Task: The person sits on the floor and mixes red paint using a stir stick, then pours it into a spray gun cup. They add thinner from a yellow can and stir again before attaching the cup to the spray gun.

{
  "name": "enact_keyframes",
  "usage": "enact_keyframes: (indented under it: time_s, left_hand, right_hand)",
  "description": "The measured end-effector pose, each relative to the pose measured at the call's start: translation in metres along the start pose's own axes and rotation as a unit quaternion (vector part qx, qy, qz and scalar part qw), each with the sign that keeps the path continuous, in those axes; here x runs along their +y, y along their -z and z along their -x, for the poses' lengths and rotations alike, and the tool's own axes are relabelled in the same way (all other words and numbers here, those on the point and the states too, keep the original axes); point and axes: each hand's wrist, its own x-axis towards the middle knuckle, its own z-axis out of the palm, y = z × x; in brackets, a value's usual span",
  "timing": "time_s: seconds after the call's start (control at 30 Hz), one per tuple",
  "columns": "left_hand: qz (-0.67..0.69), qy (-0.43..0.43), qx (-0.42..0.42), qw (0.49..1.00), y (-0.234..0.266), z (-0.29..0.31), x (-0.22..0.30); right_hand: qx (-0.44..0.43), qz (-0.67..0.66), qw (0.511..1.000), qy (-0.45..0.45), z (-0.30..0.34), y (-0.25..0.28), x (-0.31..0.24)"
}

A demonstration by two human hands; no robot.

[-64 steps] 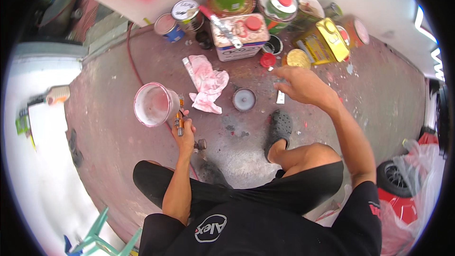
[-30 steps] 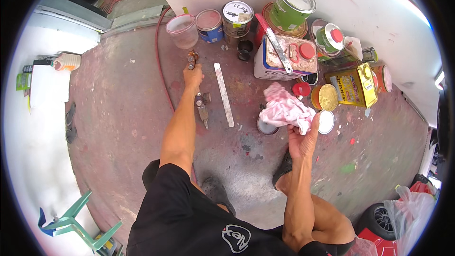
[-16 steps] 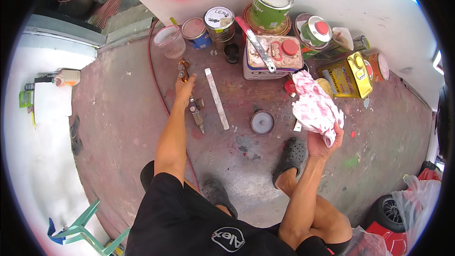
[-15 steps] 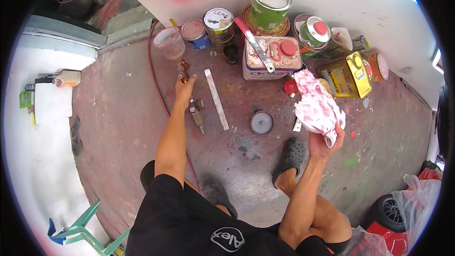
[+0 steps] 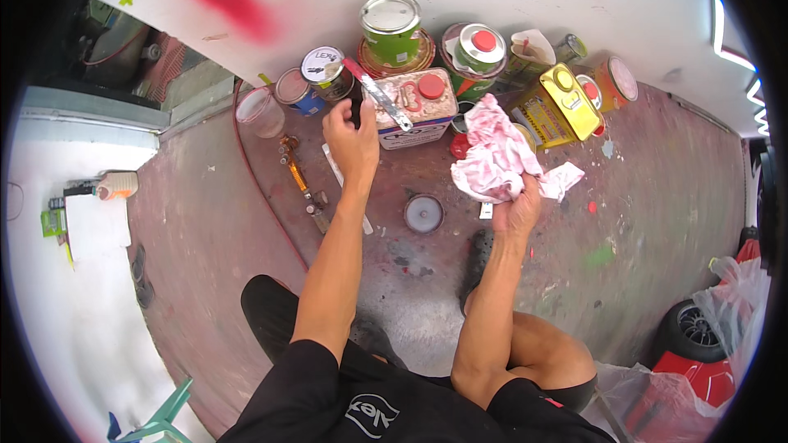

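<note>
My left hand (image 5: 353, 146) reaches to the front left of a rectangular paint-smeared tin (image 5: 419, 133). Its thumb and fingers curl around a small black cup (image 5: 356, 110), mostly hidden by the hand. Off to its left, a spray gun (image 5: 297, 176) with orange-gold parts lies on the floor. A pale flat strip (image 5: 334, 166) passes beneath my left forearm. Bunched in my right hand (image 5: 520, 207) is a white rag (image 5: 498, 156) with pink stains, held above the floor. Between my forearms stands a shallow round grey container (image 5: 423, 214).
Paint cans line the wall: a green can (image 5: 391, 29), a blue-labelled can (image 5: 298, 92) and several others. A yellow thinner tin (image 5: 558, 107) stands at the right. A scraper (image 5: 379, 97) rests across the rectangular tin. A red hose (image 5: 258, 168) curves along the left floor.
My left hand has left the spray gun on the floor and moved right to the black cup. My right hand has shifted the rag, whose folds hang differently. The whole view has turned.
</note>
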Motion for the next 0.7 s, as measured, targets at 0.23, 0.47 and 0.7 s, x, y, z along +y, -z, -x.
enact_keyframes:
  time_s: [0.23,0.47,0.7]
  left_hand:
    - [0.045,0.076,0.04,0.995,-0.016,-0.002,-0.009]
    - [-0.065,0.025,-0.027,0.997,-0.035,-0.024,-0.017]
    - [0.033,0.03,-0.086,0.995,-0.039,-0.026,-0.028]
  right_hand:
    - [0.142,0.016,0.987,-0.075,0.019,0.007,-0.018]
    - [0.111,-0.019,0.986,-0.122,0.021,0.027,-0.014]
    - [-0.006,-0.044,0.978,-0.206,0.026,0.023,-0.008]
